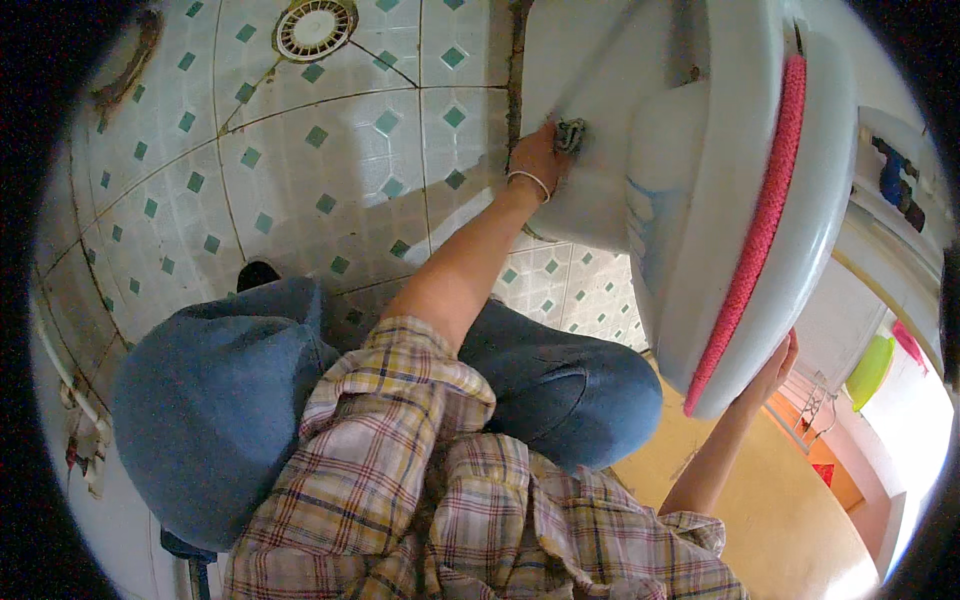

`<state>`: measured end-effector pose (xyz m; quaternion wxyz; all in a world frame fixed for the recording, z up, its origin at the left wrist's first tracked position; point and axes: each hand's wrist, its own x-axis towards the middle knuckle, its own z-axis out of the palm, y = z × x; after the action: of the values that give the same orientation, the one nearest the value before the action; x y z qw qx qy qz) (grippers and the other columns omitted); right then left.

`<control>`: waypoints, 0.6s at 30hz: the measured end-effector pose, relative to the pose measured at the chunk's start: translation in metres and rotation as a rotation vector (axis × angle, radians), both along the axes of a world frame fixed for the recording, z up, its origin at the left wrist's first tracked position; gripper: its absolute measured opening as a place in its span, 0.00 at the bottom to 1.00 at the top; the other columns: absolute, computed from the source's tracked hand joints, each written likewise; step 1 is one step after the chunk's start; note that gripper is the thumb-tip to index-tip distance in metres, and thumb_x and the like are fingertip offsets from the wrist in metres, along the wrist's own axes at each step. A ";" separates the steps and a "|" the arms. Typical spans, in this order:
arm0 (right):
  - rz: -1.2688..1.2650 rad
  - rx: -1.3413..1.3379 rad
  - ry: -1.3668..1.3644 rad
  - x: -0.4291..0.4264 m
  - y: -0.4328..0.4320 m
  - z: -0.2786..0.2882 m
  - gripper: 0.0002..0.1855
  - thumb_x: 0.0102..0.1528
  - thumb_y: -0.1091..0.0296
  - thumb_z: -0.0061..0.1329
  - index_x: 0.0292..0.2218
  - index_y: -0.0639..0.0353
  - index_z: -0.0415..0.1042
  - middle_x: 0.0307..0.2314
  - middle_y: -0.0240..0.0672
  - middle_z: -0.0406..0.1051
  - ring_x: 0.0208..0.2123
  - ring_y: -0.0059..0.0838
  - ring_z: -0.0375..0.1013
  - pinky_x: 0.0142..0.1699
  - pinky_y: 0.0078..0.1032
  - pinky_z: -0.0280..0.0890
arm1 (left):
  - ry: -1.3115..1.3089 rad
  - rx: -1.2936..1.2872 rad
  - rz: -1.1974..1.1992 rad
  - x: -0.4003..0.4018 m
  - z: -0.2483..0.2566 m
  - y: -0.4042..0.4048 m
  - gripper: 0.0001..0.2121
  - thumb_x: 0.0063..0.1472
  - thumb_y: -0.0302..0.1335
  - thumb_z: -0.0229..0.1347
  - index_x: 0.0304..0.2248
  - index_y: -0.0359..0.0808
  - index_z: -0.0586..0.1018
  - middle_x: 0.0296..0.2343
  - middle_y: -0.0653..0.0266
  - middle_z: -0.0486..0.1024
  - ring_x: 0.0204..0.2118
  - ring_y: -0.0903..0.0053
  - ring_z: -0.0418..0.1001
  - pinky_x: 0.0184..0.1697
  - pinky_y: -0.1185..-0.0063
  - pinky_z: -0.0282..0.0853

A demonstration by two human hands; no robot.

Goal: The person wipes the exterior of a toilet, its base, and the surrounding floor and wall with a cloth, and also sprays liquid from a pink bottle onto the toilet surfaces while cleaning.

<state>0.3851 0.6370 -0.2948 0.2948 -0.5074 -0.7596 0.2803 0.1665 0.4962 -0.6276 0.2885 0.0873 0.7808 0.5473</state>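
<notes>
My left hand (537,156), with a light band at the wrist, reaches to the lower side of a white toilet (600,199). Its fingers close on a small crumpled grey-green scrubbing pad or cloth (570,136), pressed against the ceramic. A lowered toilet lid (814,225) runs along the right, with a pink knitted seat cover (750,247) showing beneath it. My right hand (772,369) lies against the lid's outer surface near its front end; part of the palm is hidden.
White floor tiles (360,165) with green diamonds surround the base, and a round floor drain (313,30) is set in them. My bent knees (202,405) flank the left arm. A tan door or panel (757,517) stands at lower right. Beyond hangs a lime-green basin (870,371).
</notes>
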 end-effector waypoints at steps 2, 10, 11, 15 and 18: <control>0.002 0.035 -0.091 0.007 0.005 0.006 0.17 0.58 0.61 0.37 0.44 0.62 0.63 0.38 0.37 0.67 0.39 0.25 0.66 0.43 0.22 0.64 | -0.020 0.060 -0.069 0.007 0.016 -0.002 0.19 0.45 0.29 0.57 0.39 0.33 0.72 0.31 0.47 0.73 0.35 0.54 0.70 0.39 0.68 0.67; -0.036 0.015 -0.081 -0.001 0.003 0.009 0.16 0.58 0.60 0.37 0.44 0.59 0.61 0.36 0.37 0.67 0.37 0.26 0.68 0.42 0.24 0.66 | 0.162 0.380 0.128 0.032 0.018 0.008 0.16 0.46 0.30 0.55 0.36 0.34 0.74 0.29 0.48 0.73 0.33 0.55 0.71 0.37 0.68 0.67; -0.024 0.004 -0.105 -0.003 -0.003 0.007 0.16 0.58 0.60 0.37 0.44 0.59 0.61 0.37 0.37 0.67 0.38 0.26 0.68 0.42 0.24 0.66 | 0.089 0.297 0.071 0.023 -0.010 0.003 0.18 0.46 0.31 0.55 0.38 0.34 0.73 0.28 0.49 0.74 0.34 0.56 0.71 0.38 0.69 0.67; -0.018 -0.026 -0.051 0.002 0.000 0.002 0.16 0.57 0.60 0.37 0.44 0.58 0.61 0.37 0.37 0.67 0.37 0.26 0.68 0.41 0.24 0.67 | 0.195 0.044 -0.090 -0.006 -0.025 0.009 0.18 0.47 0.30 0.55 0.40 0.35 0.73 0.28 0.52 0.75 0.33 0.58 0.72 0.38 0.69 0.68; -0.015 -0.032 -0.011 0.008 0.002 0.006 0.16 0.57 0.60 0.37 0.44 0.58 0.61 0.37 0.37 0.67 0.37 0.26 0.68 0.40 0.24 0.67 | 0.120 0.244 0.184 -0.031 0.016 0.030 0.12 0.45 0.28 0.52 0.32 0.35 0.75 0.28 0.51 0.74 0.32 0.56 0.71 0.35 0.67 0.67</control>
<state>0.3927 0.6387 -0.2885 0.2845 -0.5194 -0.7528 0.2875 0.1356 0.5259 -0.6121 0.1771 0.0822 0.7291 0.6559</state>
